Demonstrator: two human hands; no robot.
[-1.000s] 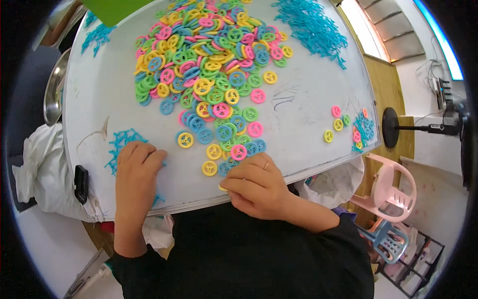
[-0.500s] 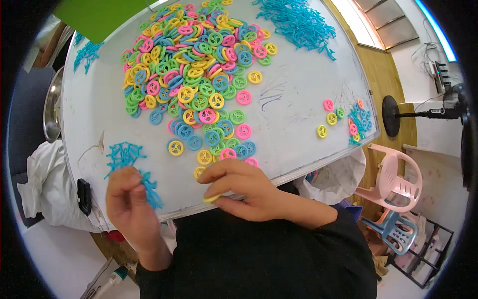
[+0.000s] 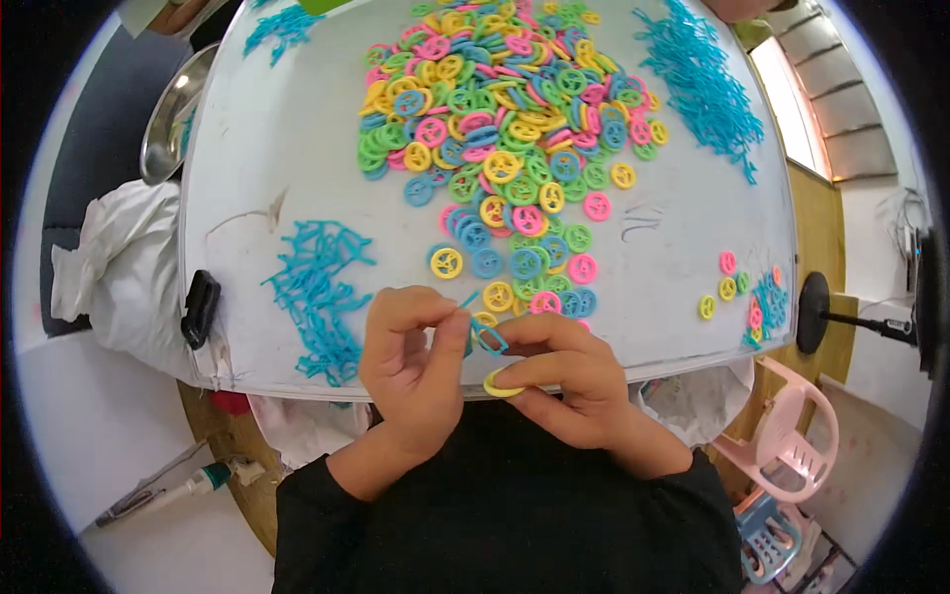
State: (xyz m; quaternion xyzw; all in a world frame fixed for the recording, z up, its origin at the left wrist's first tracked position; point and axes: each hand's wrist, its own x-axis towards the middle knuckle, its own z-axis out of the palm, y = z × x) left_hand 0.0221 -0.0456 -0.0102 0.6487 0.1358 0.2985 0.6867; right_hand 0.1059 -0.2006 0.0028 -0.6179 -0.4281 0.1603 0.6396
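Observation:
My left hand point(image 3: 414, 368) pinches a small blue plastic frame-shaped piece point(image 3: 490, 340) between thumb and fingers. My right hand point(image 3: 572, 384) has its thumb and fingers closed on a yellow toy wheel point(image 3: 502, 386), just beside that blue piece. Whether the right fingertips also touch the blue piece, I cannot tell. Both hands hover over the near edge of the white table point(image 3: 633, 327). Just beyond them the nearest wheels spread from a big heap of pink, yellow, green and blue wheels point(image 3: 505, 109). A loose pile of blue pieces point(image 3: 322, 297) lies left of my left hand.
More blue pieces are heaped at the far right point(image 3: 703, 84) and far left point(image 3: 282, 30). A small group of wheels and blue parts point(image 3: 764, 307) lies near the right edge. A black object point(image 3: 201, 309) sits at the left edge, and a metal bowl point(image 3: 163, 129) stands beside the table.
My left hand has moved right from beside the blue pile, and a blue piece now shows in its fingers. The right hand still holds the yellow wheel. The whole view has shifted.

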